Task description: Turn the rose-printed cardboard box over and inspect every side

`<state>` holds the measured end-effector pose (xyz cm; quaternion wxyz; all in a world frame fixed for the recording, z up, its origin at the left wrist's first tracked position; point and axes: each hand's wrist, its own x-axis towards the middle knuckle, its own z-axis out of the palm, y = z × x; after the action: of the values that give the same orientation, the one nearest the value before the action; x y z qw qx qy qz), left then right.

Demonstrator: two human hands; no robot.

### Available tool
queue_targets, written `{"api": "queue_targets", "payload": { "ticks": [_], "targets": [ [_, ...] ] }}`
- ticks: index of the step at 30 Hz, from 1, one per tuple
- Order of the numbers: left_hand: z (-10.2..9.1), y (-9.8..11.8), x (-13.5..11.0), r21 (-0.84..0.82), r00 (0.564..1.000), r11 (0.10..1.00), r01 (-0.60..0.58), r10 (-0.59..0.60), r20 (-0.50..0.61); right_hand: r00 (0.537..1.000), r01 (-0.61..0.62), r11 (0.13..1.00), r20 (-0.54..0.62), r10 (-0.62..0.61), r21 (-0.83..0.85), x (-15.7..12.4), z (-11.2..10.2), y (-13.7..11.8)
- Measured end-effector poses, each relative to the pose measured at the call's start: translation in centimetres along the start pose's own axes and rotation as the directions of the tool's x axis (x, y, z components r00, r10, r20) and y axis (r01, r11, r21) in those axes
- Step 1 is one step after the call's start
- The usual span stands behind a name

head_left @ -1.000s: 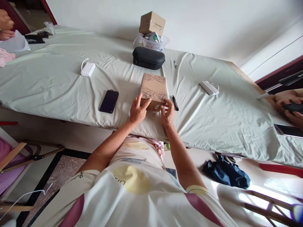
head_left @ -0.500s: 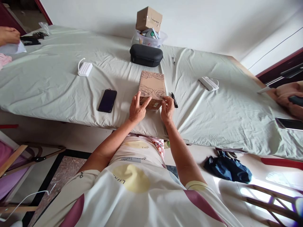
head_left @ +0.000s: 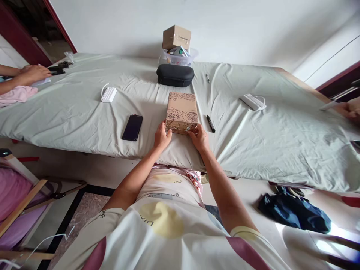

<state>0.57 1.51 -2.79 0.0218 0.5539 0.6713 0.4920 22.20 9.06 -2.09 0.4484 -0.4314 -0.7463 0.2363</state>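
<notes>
A brown cardboard box [head_left: 182, 108] with black scribbled swirls on its top and front sits on the cloth-covered table [head_left: 242, 146]. My left hand [head_left: 162, 137] grips its near left corner, thumb on the front face and fingers along the side. At the near right corner my right hand [head_left: 200, 138] holds it the same way, thumb against the front. A black marker [head_left: 210, 123] lies just right of the box. To the left rests a dark smartphone [head_left: 132, 128].
Behind the box are a black zip case [head_left: 175, 75] and a plastic basket [head_left: 182, 59] under another cardboard box [head_left: 176, 37]. White power banks lie left [head_left: 108, 95] and right [head_left: 252, 102]. Another person's hands [head_left: 32, 74] are at the far left; a hand [head_left: 353, 109] shows at right.
My fingers have shifted from the box's near top edge to grip both its near corners. The view has tilted up slightly, and more of the person at left shows.
</notes>
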Motion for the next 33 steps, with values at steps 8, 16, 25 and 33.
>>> {"api": "queue_targets", "payload": {
  "ticks": [8,16,25,33],
  "targets": [
    [-0.7,0.5,0.2,-0.003,0.998,0.998,0.056,-0.056,0.039,0.999,-0.012,1.000,0.045,0.012,0.003,-0.1,-0.2,-0.3],
    [-0.8,0.3,0.3,-0.038,0.999,0.998,0.053,-0.053,0.011,0.999,0.046,0.998,0.024,-0.045,-0.046,-0.2,-0.3,-0.4],
    [-0.8,0.4,0.0,-0.064,0.997,0.995,0.073,-0.075,-0.026,0.990,0.008,0.966,-0.132,-0.043,-0.258,0.0,-1.4,-0.4],
    [-2.2,2.4,-0.4,0.037,0.990,0.991,-0.125,0.127,-0.068,0.919,-0.382,0.749,-0.311,0.245,-0.541,0.3,-3.4,-0.2]
  ]
}}
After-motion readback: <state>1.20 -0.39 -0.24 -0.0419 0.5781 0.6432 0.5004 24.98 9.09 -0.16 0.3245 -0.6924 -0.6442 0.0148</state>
